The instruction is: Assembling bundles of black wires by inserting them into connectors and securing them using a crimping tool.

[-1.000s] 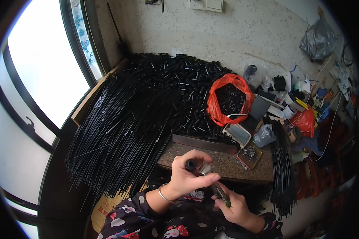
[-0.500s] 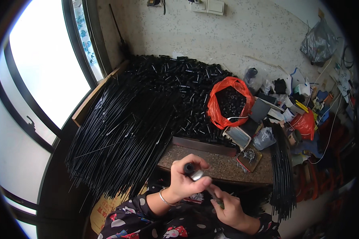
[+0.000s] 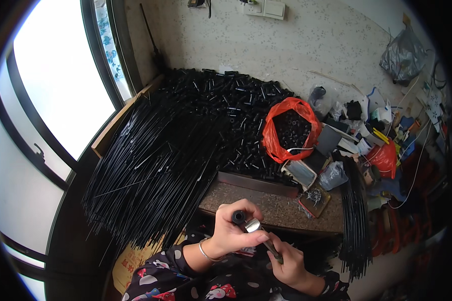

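My left hand is closed around a short black tube, its round open end tipped up toward me. Right beside the tube is the shiny metal end of a slim-handled tool, close to my left thumb. My right hand grips this tool's handle, lower and to the right. Both hands are held in front of the near edge of the brown speckled table. My fingers hide most of the tube, and the tool's exact kind is unclear.
Black tubes are heaped across the table. Long thin black rods spread at left, and another rod bundle hangs over the right edge. A red plastic bag holds small black parts. A small tray carries metal bits.
The tool's metal end has shifted slightly right and down, and shows more plainly beside the tube. The tube's open end now faces me more. Both hands keep their grip.
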Demonstrator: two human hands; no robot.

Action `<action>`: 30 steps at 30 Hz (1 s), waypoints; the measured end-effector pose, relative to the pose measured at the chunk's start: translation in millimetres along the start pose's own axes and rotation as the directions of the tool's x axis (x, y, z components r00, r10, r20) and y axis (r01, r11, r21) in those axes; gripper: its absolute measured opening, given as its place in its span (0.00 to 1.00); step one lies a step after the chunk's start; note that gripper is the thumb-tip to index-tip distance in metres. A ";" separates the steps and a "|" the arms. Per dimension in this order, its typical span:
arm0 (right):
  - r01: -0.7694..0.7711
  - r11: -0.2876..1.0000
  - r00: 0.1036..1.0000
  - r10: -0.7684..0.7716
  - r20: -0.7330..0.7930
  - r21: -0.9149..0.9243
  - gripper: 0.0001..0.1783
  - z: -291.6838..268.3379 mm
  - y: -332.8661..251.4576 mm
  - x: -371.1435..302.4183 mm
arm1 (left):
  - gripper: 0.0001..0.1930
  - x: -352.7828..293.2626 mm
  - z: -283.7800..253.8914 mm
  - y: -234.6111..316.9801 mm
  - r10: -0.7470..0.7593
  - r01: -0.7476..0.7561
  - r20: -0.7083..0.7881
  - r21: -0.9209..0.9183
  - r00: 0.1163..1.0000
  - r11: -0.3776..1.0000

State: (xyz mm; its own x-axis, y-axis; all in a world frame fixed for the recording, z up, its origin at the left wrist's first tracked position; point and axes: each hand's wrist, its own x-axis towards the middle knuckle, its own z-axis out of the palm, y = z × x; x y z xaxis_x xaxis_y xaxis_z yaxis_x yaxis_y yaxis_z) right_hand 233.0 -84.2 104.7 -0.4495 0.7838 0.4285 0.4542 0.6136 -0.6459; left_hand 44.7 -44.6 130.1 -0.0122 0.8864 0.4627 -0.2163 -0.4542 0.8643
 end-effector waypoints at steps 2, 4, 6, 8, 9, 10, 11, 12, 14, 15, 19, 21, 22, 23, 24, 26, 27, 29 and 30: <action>0.000 0.999 0.999 0.001 0.037 -0.036 0.23 -0.9 -1.1 1.1 | 0.19 0.3 -0.6 -1.5 0.006 -0.006 -0.014 0.018 1.000 1.000; -0.015 1.000 0.998 0.016 0.060 -0.008 0.23 3.3 -0.2 0.9 | 0.18 -1.0 -0.1 -1.4 0.013 -0.011 -0.030 0.039 0.999 0.999; -0.032 0.999 0.997 0.031 0.077 0.014 0.23 6.2 -3.6 -1.7 | 0.13 -3.5 3.3 -0.2 -0.019 0.025 -0.082 0.075 0.996 0.997; -0.186 0.973 0.980 0.174 0.093 0.136 0.22 7.4 -10.9 -4.4 | 0.11 -4.0 1.3 -0.3 0.002 0.000 -0.037 0.069 0.999 0.998; -0.179 0.974 0.982 0.168 0.090 0.136 0.22 6.6 -9.2 -3.0 | 0.09 -3.6 0.1 0.3 0.024 -0.024 0.009 0.061 1.000 0.998; -0.155 0.978 0.986 0.143 0.088 0.142 0.23 3.6 -5.0 -1.7 | 0.09 -3.8 -2.4 4.0 0.032 -0.032 0.012 0.063 0.999 0.998; -0.144 0.980 0.988 0.135 0.071 0.141 0.23 -2.0 2.9 -1.9 | 0.10 -0.6 -2.6 4.0 -0.012 0.009 0.056 0.064 0.998 0.998; -0.085 0.993 0.995 0.081 0.055 0.081 0.23 -10.0 7.3 4.1 | 0.12 -0.5 -2.8 6.9 -0.051 0.044 0.089 0.076 0.995 0.996; -0.197 0.979 0.979 0.194 0.057 0.055 0.22 -24.0 20.8 16.7 | 0.19 3.7 1.8 4.0 -0.112 0.111 0.060 0.021 0.992 0.994; -0.257 0.965 0.964 0.252 0.084 0.053 0.21 -27.4 35.7 20.1 | 0.19 2.7 2.0 4.0 -0.124 0.124 -0.008 0.056 0.992 0.991; -0.360 0.842 0.912 0.409 0.039 -0.402 0.22 -2.1 116.1 6.4 | 0.15 -6.7 -7.7 -4.3 -0.120 0.122 -0.078 0.026 0.990 0.992; -0.347 0.767 0.898 0.439 0.045 -0.540 0.23 13.4 140.2 -1.5 | 0.17 -10.0 -6.4 -10.1 -0.017 0.018 -0.037 0.020 0.999 1.000; -0.407 0.742 0.881 0.474 -0.012 -0.532 0.23 13.6 147.4 -6.3 | 0.17 -9.7 -3.7 -12.4 -0.033 0.033 -0.033 0.003 0.999 0.999; -0.365 0.749 0.905 0.424 -0.023 -0.553 0.23 13.9 152.1 -8.8 | 0.18 -8.4 1.3 -9.7 -0.066 0.065 -0.065 -0.014 0.996 0.998; -0.307 0.758 0.931 0.365 -0.016 -0.576 0.23 16.3 155.3 -8.8 | 0.17 -7.8 0.3 -10.5 -0.057 0.056 -0.078 -0.021 0.995 0.998; -0.324 0.742 0.930 0.363 -0.053 -0.586 0.23 20.3 157.0 -9.2 | 0.18 -5.5 -1.9 -9.5 -0.022 0.019 -0.089 -0.039 0.996 0.999; -0.289 0.737 0.945 0.322 -0.059 -0.611 0.23 20.3 157.0 -8.1 | 0.19 -2.6 -1.8 -7.8 0.005 -0.008 -0.084 -0.034 0.996 0.999; -0.258 0.730 0.957 0.283 -0.064 -0.633 0.22 19.7 159.8 -11.2 | 0.21 2.0 -1.4 -4.5 0.024 -0.028 -0.111 -0.032 0.993 0.999; -0.251 0.734 0.961 0.265 -0.074 -0.631 0.23 20.0 162.9 -13.4 | 0.22 6.1 -1.0 0.5 0.016 -0.026 -0.115 -0.083 0.993 0.996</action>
State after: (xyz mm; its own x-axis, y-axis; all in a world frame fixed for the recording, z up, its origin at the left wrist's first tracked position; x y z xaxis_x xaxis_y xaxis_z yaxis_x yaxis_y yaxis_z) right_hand 297.6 3.3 -18.9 -0.2546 0.9234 0.2873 0.9317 0.3138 -0.1827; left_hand 43.5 -39.3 133.1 -0.1276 0.8832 0.4513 -0.2961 -0.4682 0.8326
